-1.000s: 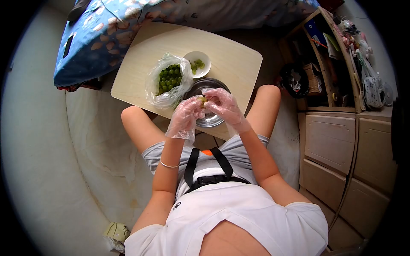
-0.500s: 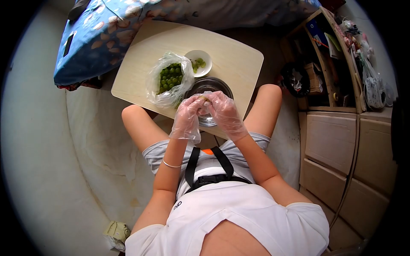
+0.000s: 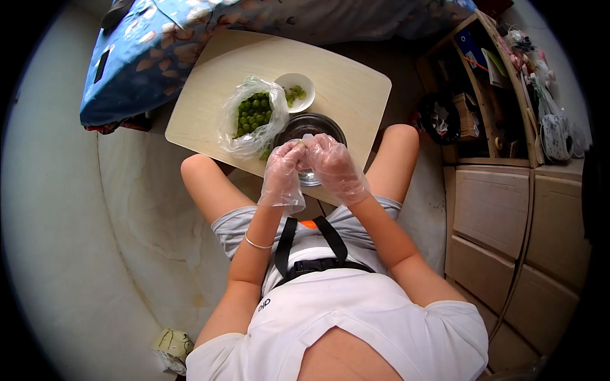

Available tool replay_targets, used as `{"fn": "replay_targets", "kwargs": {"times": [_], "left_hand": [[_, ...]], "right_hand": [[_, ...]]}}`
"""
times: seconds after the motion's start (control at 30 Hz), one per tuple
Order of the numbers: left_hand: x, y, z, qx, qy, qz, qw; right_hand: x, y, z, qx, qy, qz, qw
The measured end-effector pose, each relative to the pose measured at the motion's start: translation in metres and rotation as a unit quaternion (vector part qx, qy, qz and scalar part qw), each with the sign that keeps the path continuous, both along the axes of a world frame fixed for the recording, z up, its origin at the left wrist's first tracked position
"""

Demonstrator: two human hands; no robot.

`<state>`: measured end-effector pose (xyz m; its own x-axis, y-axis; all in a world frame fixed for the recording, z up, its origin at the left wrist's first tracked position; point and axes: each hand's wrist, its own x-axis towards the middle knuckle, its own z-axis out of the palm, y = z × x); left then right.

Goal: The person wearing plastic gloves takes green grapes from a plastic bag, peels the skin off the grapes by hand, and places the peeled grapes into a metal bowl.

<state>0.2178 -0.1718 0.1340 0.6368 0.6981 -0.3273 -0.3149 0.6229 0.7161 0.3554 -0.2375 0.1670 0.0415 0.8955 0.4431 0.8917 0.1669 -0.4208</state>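
Note:
My left hand [image 3: 284, 171] and my right hand [image 3: 333, 166], both in clear plastic gloves, meet over the near part of a steel bowl [image 3: 326, 123]. The fingers of both are pinched together around something small and greenish, likely a grape, mostly hidden by the fingertips. Left of the bowl, an open plastic bag [image 3: 230, 130] holds many green grapes [image 3: 253, 114]. Behind the steel bowl, a white bowl [image 3: 306, 84] contains pale green pieces [image 3: 293, 94]. The inside of the steel bowl is partly covered by my hands.
The low table [image 3: 343, 73] stands between my knees. Beyond it is a bed with a blue floral cover [image 3: 149, 63]. At the right are an open wooden shelf and cabinet [image 3: 489, 203], with a black-lined bin [image 3: 438, 120]. A small package [image 3: 173, 343] lies at lower left.
My hands have drawn closer together, and my right hand has turned so its back shows more. The small greenish thing between the fingertips is less visible than before.

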Motion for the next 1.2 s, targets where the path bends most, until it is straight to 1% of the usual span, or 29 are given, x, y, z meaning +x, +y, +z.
{"fn": "replay_targets", "kwargs": {"times": [0.03,0.07,0.1,0.17,0.2,0.23,0.27,0.3,0.37,0.4,0.43,0.47,0.5,0.57,0.6,0.63,0.67,0.7,0.77,0.83,0.87,0.93,0.97,1.03,1.13,1.2], "left_hand": [[0.000,0.000,0.000,0.026,0.021,-0.007,0.999],[0.000,0.000,0.000,0.026,0.022,-0.007,0.999],[0.000,0.000,0.000,0.035,0.037,-0.009,0.999],[0.000,-0.002,0.002,0.043,0.054,-0.011,0.998],[0.001,-0.002,0.004,0.049,0.080,-0.012,0.996],[0.002,-0.003,0.004,0.055,0.105,-0.015,0.993],[0.002,-0.003,0.002,0.055,0.105,-0.015,0.993],[0.001,-0.002,-0.003,0.042,0.086,-0.019,0.995],[0.000,-0.001,-0.013,0.029,0.068,-0.023,0.997],[0.000,0.000,-0.014,0.001,0.038,-0.023,0.999],[0.000,0.000,-0.016,-0.027,0.009,-0.022,0.999],[-0.001,0.000,-0.017,-0.027,0.009,-0.023,0.999],[0.000,0.000,-0.013,-0.049,0.013,-0.021,0.999],[0.001,0.000,-0.008,-0.071,0.018,-0.018,0.997],[0.000,0.002,-0.007,-0.084,0.010,-0.021,0.996],[-0.001,0.003,-0.006,-0.096,0.001,-0.024,0.995],[-0.003,0.004,-0.012,-0.097,0.001,-0.024,0.995],[-0.005,0.005,-0.016,-0.102,-0.021,-0.022,0.994],[-0.008,0.005,-0.025,-0.107,-0.044,-0.018,0.993],[-0.009,0.003,-0.019,-0.065,0.026,0.000,0.998],[-0.008,0.004,-0.020,-0.064,0.025,0.000,0.998],[-0.007,0.004,-0.023,0.063,0.168,-0.021,0.984],[-0.007,0.003,-0.025,0.063,0.167,-0.021,0.984],[-0.008,0.002,-0.028,0.189,0.260,-0.022,0.947],[-0.013,0.009,-0.027,0.200,0.266,-0.042,0.942],[-0.013,0.010,-0.024,0.193,0.257,-0.032,0.946]], "right_hand": [[0.002,0.002,0.000,0.019,-0.003,0.015,1.000],[0.003,0.003,-0.001,0.039,-0.006,0.029,0.999],[0.003,0.003,-0.003,0.038,-0.006,0.030,0.999],[0.004,0.001,-0.007,0.015,-0.055,0.025,0.998],[0.005,0.001,-0.009,0.014,-0.054,0.025,0.998],[0.006,0.001,-0.011,-0.004,-0.030,0.034,0.999],[0.008,0.001,-0.012,-0.023,-0.006,0.044,0.999],[0.009,0.002,-0.013,-0.023,-0.006,0.044,0.999],[0.011,0.002,-0.015,0.005,0.075,0.032,0.997],[0.012,0.002,-0.018,0.004,0.075,0.031,0.997],[0.012,0.002,-0.022,-0.019,0.168,0.017,0.985],[0.013,0.002,-0.025,-0.042,0.259,0.002,0.965],[0.016,0.001,-0.021,-0.041,0.260,0.001,0.965],[0.021,0.000,-0.013,-0.151,0.391,-0.019,0.908],[0.024,0.001,-0.017,-0.151,0.391,-0.019,0.908],[0.027,0.003,-0.024,-0.178,0.498,-0.016,0.849],[0.030,0.004,-0.029,-0.202,0.597,-0.013,0.776],[0.034,0.005,-0.031,-0.203,0.596,-0.013,0.777],[0.042,0.006,-0.033,-0.189,0.673,-0.004,0.715],[0.049,0.010,-0.030,-0.184,0.677,0.005,0.712],[0.052,0.012,-0.029,-0.169,0.678,-0.007,0.715],[0.058,0.014,-0.026,-0.151,0.686,-0.017,0.712],[0.059,0.016,-0.026,-0.151,0.685,-0.017,0.712],[0.062,0.018,-0.022,-0.152,0.669,-0.032,0.727],[0.063,0.017,-0.017,-0.150,0.653,-0.046,0.741],[0.064,0.018,-0.018,-0.149,0.657,-0.044,0.738]]}}
